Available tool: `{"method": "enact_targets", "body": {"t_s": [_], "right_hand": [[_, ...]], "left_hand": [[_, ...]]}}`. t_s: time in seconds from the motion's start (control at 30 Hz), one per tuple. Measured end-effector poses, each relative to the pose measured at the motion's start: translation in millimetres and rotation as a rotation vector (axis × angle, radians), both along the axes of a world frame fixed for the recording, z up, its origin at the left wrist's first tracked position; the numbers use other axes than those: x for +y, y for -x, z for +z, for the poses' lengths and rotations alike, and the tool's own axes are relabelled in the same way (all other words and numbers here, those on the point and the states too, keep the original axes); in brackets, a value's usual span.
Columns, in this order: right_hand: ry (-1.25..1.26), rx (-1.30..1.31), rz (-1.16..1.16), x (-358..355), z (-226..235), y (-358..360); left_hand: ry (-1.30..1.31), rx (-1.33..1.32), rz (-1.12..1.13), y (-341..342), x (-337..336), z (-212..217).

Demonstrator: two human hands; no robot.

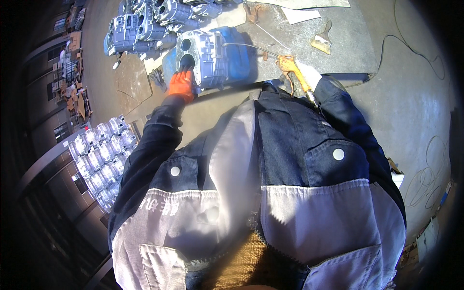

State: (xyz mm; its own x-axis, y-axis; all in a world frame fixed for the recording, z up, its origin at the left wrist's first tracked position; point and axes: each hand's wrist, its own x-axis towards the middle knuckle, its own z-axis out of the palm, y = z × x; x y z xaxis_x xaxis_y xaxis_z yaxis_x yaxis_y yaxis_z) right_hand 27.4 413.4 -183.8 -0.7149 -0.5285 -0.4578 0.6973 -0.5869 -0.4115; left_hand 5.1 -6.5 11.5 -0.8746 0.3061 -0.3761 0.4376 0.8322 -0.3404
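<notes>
A grey cast metal housing (207, 57) with round bores sits on a blue block (238, 57) at the table's near edge. My left hand (181, 86), in an orange-red glove with dark fingertips, grips the housing's left side at the lower bore; the fingertips are partly lost in shadow there. In my right hand (310, 76), gloved in white, is an orange air blow gun (293, 67). Its long thin nozzle points left, and the tip reaches the housing's upper right side. My right fingers are partly hidden behind the gun's handle.
More grey castings (159, 21) crowd the far left of the table (345, 50). A brush (323, 39) and white paper (300, 16) lie at the far right. On the left stands a stack of shiny castings (104, 154). A hose (411, 48) trails over the floor.
</notes>
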Motion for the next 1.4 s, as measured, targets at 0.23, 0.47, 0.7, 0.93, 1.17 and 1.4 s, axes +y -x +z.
{"method": "enact_targets", "body": {"t_s": [0.23,0.47,0.7,0.93,1.17,1.4], "right_hand": [[0.043,-0.012,-0.067,23,61,-10],[0.044,-0.062,-0.013,6,63,-7],[0.1,-0.099,-0.011,22,70,-17],[0.209,-0.289,0.011,22,65,-19],[0.097,-0.101,0.048,20,68,-23],[0.062,-0.273,-0.01,23,63,-26]], "left_hand": [[0.047,-0.088,0.065,4,-6,-4],[0.043,-0.048,0.036,4,-3,-3],[0.059,-0.024,0.003,3,-16,-14],[0.085,-0.028,-0.001,5,-19,-18],[0.035,-0.049,0.031,5,-10,-9],[0.009,-0.036,0.022,5,-7,-6]]}}
